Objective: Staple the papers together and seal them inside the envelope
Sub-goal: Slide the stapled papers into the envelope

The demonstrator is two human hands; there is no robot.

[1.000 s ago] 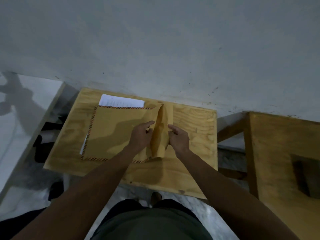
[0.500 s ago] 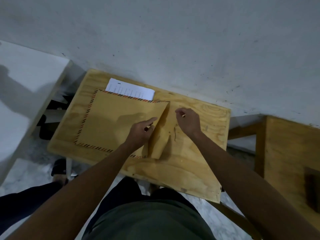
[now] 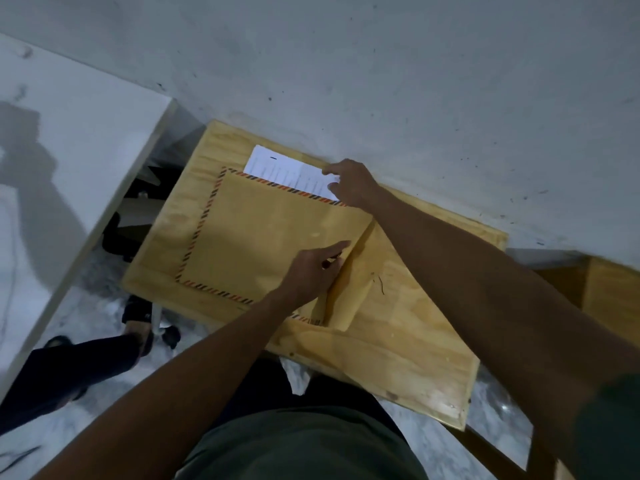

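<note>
While gripping papers (image 3: 291, 173), hands (image 3: 349, 183) apart.

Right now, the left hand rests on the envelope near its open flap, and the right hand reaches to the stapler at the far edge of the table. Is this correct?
Not quite. The head view shows no stapler: the right hand reaches to the white papers sticking out from under the envelope. The left hand does rest on the envelope near its open flap.

You're looking down at a bare, makeshift work corner, more workshop than office: a raw plywood table (image 3: 398, 348) pushed against a scuffed grey wall (image 3: 381, 81), a white slab (image 3: 69, 140) to your left, marbled floor (image 3: 86, 313) below.
</note>
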